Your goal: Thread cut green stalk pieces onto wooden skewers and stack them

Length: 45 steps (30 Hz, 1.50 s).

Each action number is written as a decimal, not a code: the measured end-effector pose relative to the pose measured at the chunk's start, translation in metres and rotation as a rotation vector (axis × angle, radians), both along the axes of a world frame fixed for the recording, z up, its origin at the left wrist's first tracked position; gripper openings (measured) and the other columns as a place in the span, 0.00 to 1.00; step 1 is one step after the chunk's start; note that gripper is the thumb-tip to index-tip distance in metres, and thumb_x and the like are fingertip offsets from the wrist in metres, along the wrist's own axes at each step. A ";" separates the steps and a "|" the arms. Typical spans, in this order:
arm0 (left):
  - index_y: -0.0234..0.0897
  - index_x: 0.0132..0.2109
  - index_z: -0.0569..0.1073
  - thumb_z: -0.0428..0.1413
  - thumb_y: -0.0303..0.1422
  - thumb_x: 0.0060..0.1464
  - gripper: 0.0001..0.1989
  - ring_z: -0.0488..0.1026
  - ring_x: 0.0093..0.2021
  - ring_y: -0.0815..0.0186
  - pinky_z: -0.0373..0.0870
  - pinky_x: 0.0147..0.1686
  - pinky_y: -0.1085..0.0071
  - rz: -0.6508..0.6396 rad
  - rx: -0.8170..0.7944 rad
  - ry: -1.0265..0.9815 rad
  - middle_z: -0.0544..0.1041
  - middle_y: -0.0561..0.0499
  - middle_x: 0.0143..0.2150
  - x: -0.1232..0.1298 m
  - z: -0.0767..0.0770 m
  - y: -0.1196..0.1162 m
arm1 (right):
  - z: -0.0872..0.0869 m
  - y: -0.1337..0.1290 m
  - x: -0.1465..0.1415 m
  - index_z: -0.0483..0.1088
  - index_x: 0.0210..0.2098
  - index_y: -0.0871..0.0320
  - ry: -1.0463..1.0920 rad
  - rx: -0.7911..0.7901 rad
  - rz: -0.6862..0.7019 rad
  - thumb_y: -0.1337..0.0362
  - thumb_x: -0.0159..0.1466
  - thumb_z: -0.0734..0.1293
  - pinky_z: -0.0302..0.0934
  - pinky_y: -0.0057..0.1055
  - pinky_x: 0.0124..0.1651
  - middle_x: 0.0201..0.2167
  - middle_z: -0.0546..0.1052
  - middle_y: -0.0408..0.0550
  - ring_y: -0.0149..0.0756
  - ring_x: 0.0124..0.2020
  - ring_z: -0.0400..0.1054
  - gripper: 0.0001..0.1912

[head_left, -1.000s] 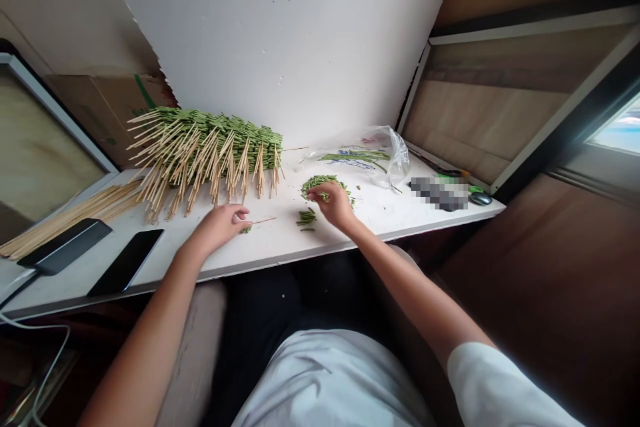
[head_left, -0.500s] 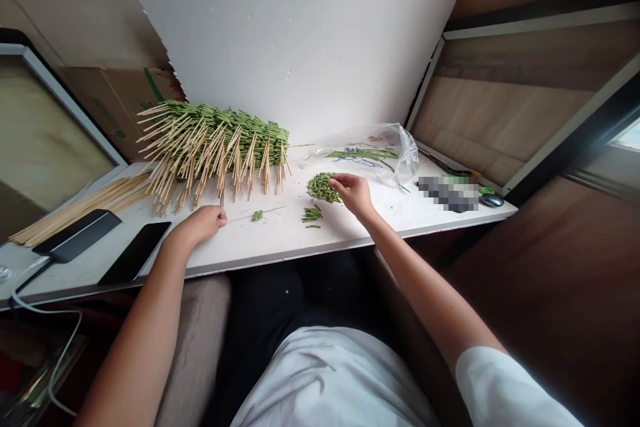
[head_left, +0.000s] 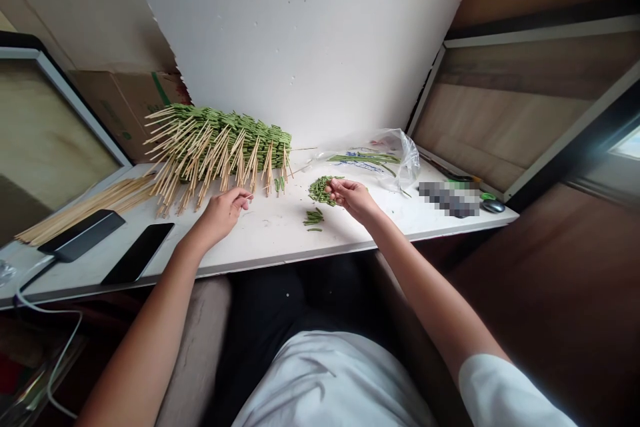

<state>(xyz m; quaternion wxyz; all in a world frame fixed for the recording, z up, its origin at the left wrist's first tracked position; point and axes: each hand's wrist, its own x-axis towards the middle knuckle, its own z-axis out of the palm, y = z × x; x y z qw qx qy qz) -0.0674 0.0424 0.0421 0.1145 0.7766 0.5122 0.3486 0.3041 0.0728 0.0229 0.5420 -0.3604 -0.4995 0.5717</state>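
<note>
My left hand [head_left: 225, 213] is closed in a pinch on the end of a thin bamboo skewer, which points forward and right. A few short green bean pieces [head_left: 279, 183] are threaded on that skewer, just in front of the big stack. My right hand [head_left: 351, 197] has its fingertips pinched together over a pile of cut green beans [head_left: 319, 188]; what they hold, if anything, is too small to make out. Nearer the table edge lies a smaller group of cut beans [head_left: 313, 216], with one piece apart from it.
Filled skewers are stacked [head_left: 225, 140] at back left, sticks outward. Bare skewers [head_left: 85, 207], a black device [head_left: 83, 235] and a phone [head_left: 139, 252] lie left. A plastic bag [head_left: 407, 157] with long beans and a mouse [head_left: 493, 205] are right. A white board [head_left: 300, 53] stands behind.
My left hand has moved right and forward, swinging the skewer with its bean pieces up toward the stack. My right hand stays by the bean pile, its fingers curled in more.
</note>
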 end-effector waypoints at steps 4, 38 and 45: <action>0.38 0.51 0.82 0.53 0.42 0.69 0.17 0.79 0.37 0.58 0.74 0.42 0.65 -0.030 0.054 -0.051 0.84 0.45 0.40 0.012 0.000 -0.007 | 0.006 -0.002 -0.001 0.79 0.34 0.57 0.070 0.006 -0.015 0.41 0.51 0.84 0.64 0.26 0.26 0.35 0.82 0.47 0.29 0.28 0.70 0.27; 0.34 0.52 0.85 0.59 0.43 0.67 0.19 0.85 0.46 0.56 0.84 0.52 0.60 -0.134 0.021 -0.192 0.86 0.42 0.44 0.025 0.000 -0.021 | 0.020 -0.022 -0.020 0.83 0.37 0.55 0.299 0.013 -0.093 0.50 0.51 0.86 0.76 0.27 0.43 0.40 0.87 0.49 0.40 0.44 0.84 0.22; 0.36 0.51 0.86 0.59 0.40 0.67 0.16 0.84 0.42 0.59 0.83 0.43 0.66 -0.134 0.084 -0.135 0.86 0.43 0.43 0.024 0.002 -0.021 | 0.018 -0.022 -0.020 0.82 0.35 0.56 0.246 0.021 -0.136 0.48 0.50 0.86 0.76 0.31 0.44 0.39 0.86 0.52 0.43 0.42 0.84 0.23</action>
